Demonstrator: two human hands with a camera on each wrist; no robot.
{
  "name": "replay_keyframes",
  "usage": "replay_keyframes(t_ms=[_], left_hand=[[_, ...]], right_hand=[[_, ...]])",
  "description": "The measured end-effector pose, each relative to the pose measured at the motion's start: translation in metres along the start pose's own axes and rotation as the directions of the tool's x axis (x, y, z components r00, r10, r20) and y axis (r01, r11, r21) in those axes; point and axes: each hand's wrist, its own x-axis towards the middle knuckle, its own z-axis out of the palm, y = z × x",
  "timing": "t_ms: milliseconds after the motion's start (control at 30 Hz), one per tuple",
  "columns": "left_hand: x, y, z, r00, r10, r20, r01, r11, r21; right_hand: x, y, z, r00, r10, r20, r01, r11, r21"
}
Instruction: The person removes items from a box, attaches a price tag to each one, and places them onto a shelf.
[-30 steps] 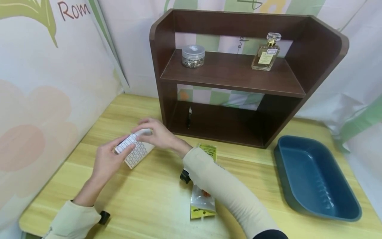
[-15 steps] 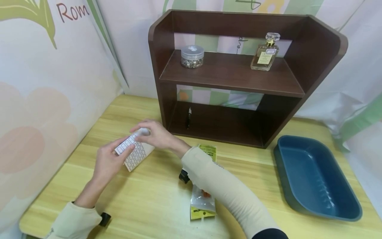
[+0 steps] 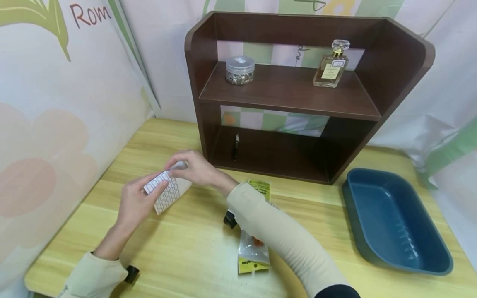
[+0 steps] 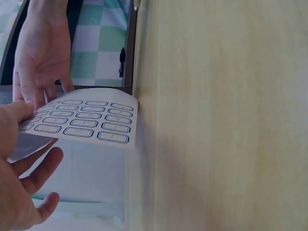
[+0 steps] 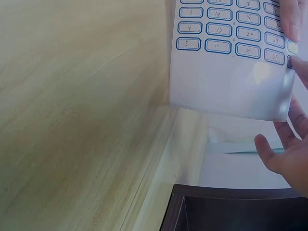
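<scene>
Both hands hold a white sheet of label stickers, printed with rows of blue-framed labels, above the table's left part. My left hand [image 3: 138,200] pinches the sheet [image 3: 169,194] by its near edge. At the far end, fingers of my right hand [image 3: 195,167] pinch the edge by the last column of labels. Handwritten numbers show on the sheet [image 5: 226,82] in the right wrist view, above a blank strip. The left wrist view shows the sheet [image 4: 86,118] bowed between both hands. Whether a label is lifting off cannot be made out.
A dark brown shelf [image 3: 290,109] stands behind, with a pen [image 3: 236,147], a lidded clear jar [image 3: 240,71] and a perfume bottle [image 3: 331,66]. At right is a blue basin [image 3: 395,223]. A yellow-and-clear packet [image 3: 253,252] lies partly under the right forearm.
The lower part of the sheet has tilted slightly to the left and its far end curls up more under my right fingers. Both hands stay nearly in place.
</scene>
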Motion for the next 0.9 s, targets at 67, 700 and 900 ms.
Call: replay_keyframes(t_ms=[67, 700, 900], left_hand=[[0.0, 0.0, 0.0, 1.0, -0.008, 0.003, 0.008, 1.0, -0.004], [0.0, 0.001, -0.015, 0.996, 0.057, 0.074, -0.059, 0.998, 0.024], [0.001, -0.001, -0.013, 0.994, 0.096, 0.052, -0.099, 0.993, 0.059]], right_hand=[[0.0, 0.0, 0.0, 1.0, 0.001, -0.002, -0.001, 1.0, 0.002], [0.002, -0.006, 0.0, 1.0, -0.009, -0.025, 0.008, 1.0, -0.011], [0.002, -0.006, -0.002, 1.0, 0.009, 0.002, -0.009, 0.999, -0.051]])
